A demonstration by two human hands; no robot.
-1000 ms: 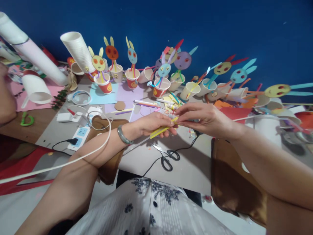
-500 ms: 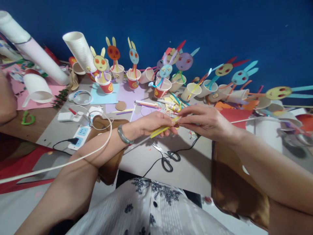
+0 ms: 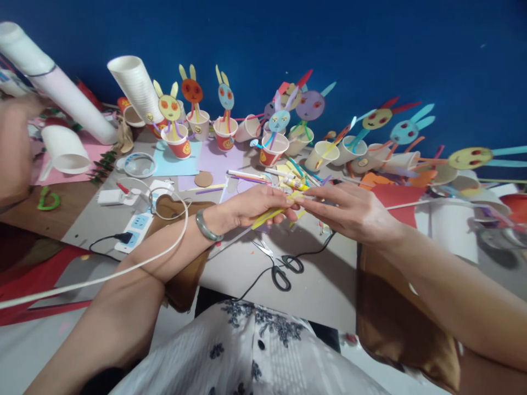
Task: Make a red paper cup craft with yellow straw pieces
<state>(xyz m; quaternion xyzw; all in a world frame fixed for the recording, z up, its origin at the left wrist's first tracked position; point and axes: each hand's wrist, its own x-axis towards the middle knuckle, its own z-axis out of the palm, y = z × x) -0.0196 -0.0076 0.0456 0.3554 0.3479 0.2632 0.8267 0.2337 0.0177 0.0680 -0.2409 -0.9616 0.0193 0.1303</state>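
My left hand [image 3: 258,204] is closed around a folded yellow paper strip [image 3: 267,216], which slants up to the right in front of me. At the strip's upper end, the thumb and fingertips of my right hand [image 3: 349,208] pinch the yellow paper; the fingers partly cover that end. On the grey table just below my hands lie scissors with black handles [image 3: 281,278], blades parted. Beyond my hands is a pile of markers [image 3: 247,176], a glue stick [image 3: 294,184] and paper scraps.
Paper cups with rabbit-faced figures [image 3: 177,145] line the back. A stack of white cups [image 3: 134,82] leans at left. A power strip [image 3: 135,227] sits by my left forearm, and a white cable [image 3: 123,277] crosses over it. At far left is another person's arm [image 3: 14,148].
My right hand has shifted slightly, its fingers now flatter over the strip's end. My left hand stays almost in place. The other person's arm at far left has moved up.
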